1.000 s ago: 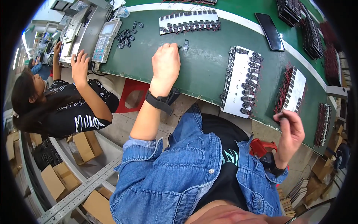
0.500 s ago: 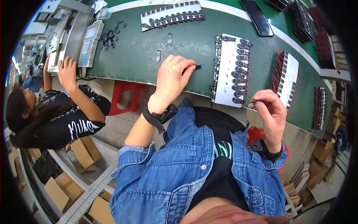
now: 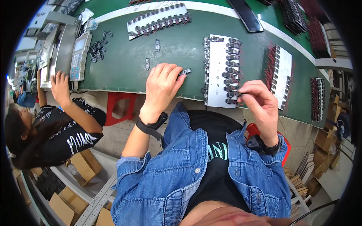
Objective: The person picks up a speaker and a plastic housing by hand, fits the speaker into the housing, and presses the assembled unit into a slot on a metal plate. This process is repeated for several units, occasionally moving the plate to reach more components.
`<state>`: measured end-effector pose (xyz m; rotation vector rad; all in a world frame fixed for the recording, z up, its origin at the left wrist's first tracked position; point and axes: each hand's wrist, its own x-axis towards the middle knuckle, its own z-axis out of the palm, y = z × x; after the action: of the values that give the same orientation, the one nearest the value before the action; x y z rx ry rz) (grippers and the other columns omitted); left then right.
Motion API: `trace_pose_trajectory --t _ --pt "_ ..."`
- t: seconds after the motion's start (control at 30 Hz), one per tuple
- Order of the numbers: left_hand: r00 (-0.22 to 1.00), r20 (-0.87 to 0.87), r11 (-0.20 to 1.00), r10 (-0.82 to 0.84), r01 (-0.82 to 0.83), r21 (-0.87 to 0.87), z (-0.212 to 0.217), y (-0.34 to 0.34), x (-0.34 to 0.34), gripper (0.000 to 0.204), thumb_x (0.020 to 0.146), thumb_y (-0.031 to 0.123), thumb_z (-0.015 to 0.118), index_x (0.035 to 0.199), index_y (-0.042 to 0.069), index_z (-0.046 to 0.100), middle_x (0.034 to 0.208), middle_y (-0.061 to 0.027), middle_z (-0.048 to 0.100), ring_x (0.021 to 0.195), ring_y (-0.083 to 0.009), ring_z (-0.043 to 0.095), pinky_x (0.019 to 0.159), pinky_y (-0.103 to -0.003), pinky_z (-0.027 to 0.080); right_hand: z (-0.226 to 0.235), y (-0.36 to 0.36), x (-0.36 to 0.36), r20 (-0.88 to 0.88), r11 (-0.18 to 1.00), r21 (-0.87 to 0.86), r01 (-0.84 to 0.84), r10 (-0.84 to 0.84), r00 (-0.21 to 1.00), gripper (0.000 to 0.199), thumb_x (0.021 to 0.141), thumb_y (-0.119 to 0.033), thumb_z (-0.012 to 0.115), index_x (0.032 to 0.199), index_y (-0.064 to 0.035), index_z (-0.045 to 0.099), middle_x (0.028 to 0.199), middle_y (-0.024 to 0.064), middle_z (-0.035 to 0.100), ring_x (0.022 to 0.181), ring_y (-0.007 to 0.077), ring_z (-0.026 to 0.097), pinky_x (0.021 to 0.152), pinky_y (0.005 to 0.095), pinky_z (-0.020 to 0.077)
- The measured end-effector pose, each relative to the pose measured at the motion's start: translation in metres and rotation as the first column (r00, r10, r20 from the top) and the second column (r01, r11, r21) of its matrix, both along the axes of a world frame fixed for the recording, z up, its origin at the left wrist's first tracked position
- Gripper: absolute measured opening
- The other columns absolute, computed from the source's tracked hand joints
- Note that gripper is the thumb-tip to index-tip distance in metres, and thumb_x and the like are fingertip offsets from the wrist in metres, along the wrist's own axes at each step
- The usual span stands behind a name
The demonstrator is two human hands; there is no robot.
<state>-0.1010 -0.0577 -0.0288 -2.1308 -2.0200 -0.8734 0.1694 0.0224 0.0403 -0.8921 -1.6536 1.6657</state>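
L hand [image 3: 160,88] had a small blk part [image 3: 185,71] pinched by its near end btwn thumb & fingers, just above centre frame. R hand [image 3: 264,107], right of centre, had thumb & forefinger closed on a dark piece [image 3: 240,96]; most of it was hidden, so its shape couldn't be told.

Middle white board [image 3: 217,71] lay to the right of the small blk part, well apart, w/ bare green table [image 3: 124,75] btwn. Board's long axis ran approx top to bottom of frame; the part's ran nearly sideways, far end tipped slightly up & pointing boardward. R hand was nearer the board: its fingertips were nr the lower right corner, just beside the lowest of a row of parts [image 3: 230,75] on that edge. Touching or not, couldn't tell.

Two loose parts [image 3: 157,45] lay above L hand, long axes approx up-down. Wired board [image 3: 285,66] was right of the middle one; phone [image 3: 245,15] at top, right of centre; pile of parts [image 3: 98,51] upper left, beside keypad box [image 3: 79,56].
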Motion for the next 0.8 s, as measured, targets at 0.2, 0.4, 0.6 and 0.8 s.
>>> trace_pose_trajectory --t 0.2,0.4,0.6,0.8 --pt "0.886 0.459 0.996 -0.069 0.087 -0.019 0.031 0.012 0.042 0.024 0.082 0.006 0.075 0.106 0.002 0.07 0.086 -0.0086 0.071 0.076 -0.022 0.07 0.067 -0.03 0.056 0.009 0.001 -0.03 0.049 1.0 -0.023 0.019 -0.017 0.999 0.016 0.092 0.006 0.061 0.107 0.0031 0.065 0.104 0.0064 0.063 0.089 0.0117 0.064 0.08 0.0235 0.0526" --pt "0.31 0.948 0.971 0.076 0.192 -0.141 0.03 0.016 0.068 0.027 0.088 0.003 0.071 0.115 -0.001 0.068 0.096 -0.0085 0.074 0.086 -0.0123 0.071 0.077 -0.025 0.057 -0.01 0.012 -0.039 0.096 0.995 -0.003 0.101 -0.1 0.99 0.015 0.092 0.001 0.064 0.106 0.0021 0.067 0.102 0.0038 0.065 0.087 0.0085 0.064 0.078 0.0199 0.051" --pt "0.215 0.973 0.962 0.089 0.234 -0.14 0.026 0.016 0.068 0.027 0.092 0.002 0.067 0.119 -0.002 0.067 0.099 -0.0075 0.074 0.092 -0.0114 0.069 0.081 -0.025 0.057 -0.018 0.016 -0.033 0.145 0.996 0.077 0.043 -0.054 0.988 0.016 0.092 0.0 0.064 0.108 0.0014 0.068 0.101 0.003 0.064 0.086 0.0084 0.064 0.078 0.0198 0.0513" --pt "0.235 0.967 0.949 0.098 0.272 -0.162 0.023 0.015 0.065 0.027 0.093 0.002 0.065 0.119 -0.001 0.067 0.099 -0.008 0.074 0.092 -0.012 0.07 0.082 -0.026 0.057 -0.023 0.02 -0.031 0.11 0.999 0.054 0.004 -0.01 0.994 0.015 0.092 -0.002 0.065 0.107 0.001 0.067 0.1 0.0028 0.064 0.088 0.0089 0.063 0.079 0.0219 0.0531"
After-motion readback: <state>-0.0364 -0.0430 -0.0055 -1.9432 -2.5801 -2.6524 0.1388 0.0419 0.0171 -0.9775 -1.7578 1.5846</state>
